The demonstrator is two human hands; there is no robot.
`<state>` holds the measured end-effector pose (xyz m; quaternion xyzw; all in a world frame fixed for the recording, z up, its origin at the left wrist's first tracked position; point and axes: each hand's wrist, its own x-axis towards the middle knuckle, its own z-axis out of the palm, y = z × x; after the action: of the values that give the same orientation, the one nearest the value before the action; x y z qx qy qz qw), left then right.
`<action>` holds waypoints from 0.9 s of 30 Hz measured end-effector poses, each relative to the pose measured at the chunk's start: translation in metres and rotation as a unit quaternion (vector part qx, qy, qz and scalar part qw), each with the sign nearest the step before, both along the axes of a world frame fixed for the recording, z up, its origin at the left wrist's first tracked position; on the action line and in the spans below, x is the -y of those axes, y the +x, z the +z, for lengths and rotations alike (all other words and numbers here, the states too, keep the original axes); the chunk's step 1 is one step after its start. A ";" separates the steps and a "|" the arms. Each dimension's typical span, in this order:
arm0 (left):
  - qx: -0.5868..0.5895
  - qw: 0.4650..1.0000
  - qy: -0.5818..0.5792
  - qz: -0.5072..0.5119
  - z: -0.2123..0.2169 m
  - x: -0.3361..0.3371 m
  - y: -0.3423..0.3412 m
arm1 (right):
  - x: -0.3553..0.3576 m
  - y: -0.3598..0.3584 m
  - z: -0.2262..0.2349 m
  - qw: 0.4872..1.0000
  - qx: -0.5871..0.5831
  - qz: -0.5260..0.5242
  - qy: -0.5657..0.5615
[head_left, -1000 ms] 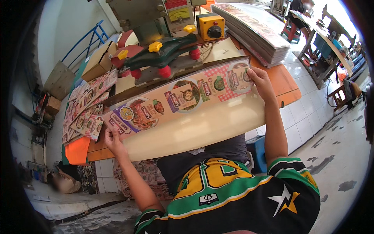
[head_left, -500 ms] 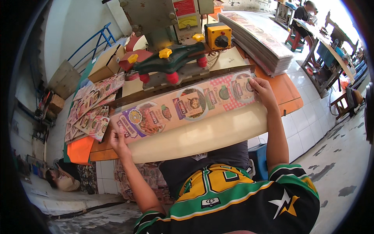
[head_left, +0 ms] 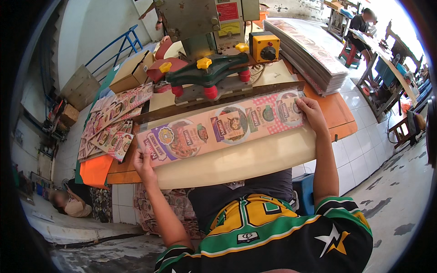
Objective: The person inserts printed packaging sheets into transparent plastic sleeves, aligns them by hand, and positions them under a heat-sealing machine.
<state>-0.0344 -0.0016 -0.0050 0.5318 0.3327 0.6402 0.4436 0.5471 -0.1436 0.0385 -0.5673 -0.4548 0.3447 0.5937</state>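
A long printed plastic sheet [head_left: 202, 136] with food pictures and a pink checked pattern lies stretched between my hands. My left hand [head_left: 144, 167] pinches its near left corner, thumb on top. At the right end, my right hand [head_left: 312, 113] grips the edge the same way. Beneath it a plain cream sheet [head_left: 236, 159] bulges toward me over the table's front edge. The printed sheet's far edge lies along the metal bar [head_left: 182, 105] of a heat-press machine, whose dark green clamp [head_left: 209, 75] carries yellow knobs and red feet.
Printed pieces [head_left: 114, 116] are heaped on the left, next to an open cardboard box [head_left: 132, 72] and an orange sheet [head_left: 96, 170]. A tall stack of printed sheets [head_left: 314, 57] stands at the back right. A yellow control box [head_left: 265, 47] sits beside the machine. Other people sit farther off.
The whole view has shifted slightly, so things appear a little farther right. Both hands keep their hold on the printed sheet, which lies nearly as before. Someone's arm now shows at the top left.
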 end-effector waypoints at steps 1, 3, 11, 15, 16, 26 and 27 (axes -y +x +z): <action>0.001 1.000 -0.004 0.000 0.000 0.000 -0.001 | -0.001 0.001 -0.001 1.000 0.000 0.000 0.000; 0.001 1.000 -0.008 -0.001 -0.001 -0.001 -0.002 | -0.002 0.002 -0.004 1.000 0.003 0.002 0.001; 0.010 1.000 -0.010 0.002 0.006 0.003 0.004 | -0.003 0.000 -0.001 1.000 0.022 0.013 -0.010; 0.008 1.000 -0.009 0.000 0.007 0.002 0.004 | -0.005 0.007 -0.008 0.999 0.032 0.023 -0.007; 0.009 1.000 -0.010 0.002 0.008 0.003 0.006 | -0.006 0.008 -0.009 0.999 0.031 0.023 -0.007; 0.004 1.000 -0.017 0.020 0.009 0.004 0.008 | -0.007 0.003 -0.006 0.998 0.052 0.011 -0.037; 0.004 1.000 -0.016 0.021 0.010 0.005 0.009 | -0.007 0.002 -0.005 0.997 0.055 0.008 -0.046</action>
<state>-0.0252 -0.0065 0.0049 0.5150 0.3523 0.6456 0.4403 0.5494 -0.1365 0.0332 -0.6081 -0.4750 0.3384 0.5386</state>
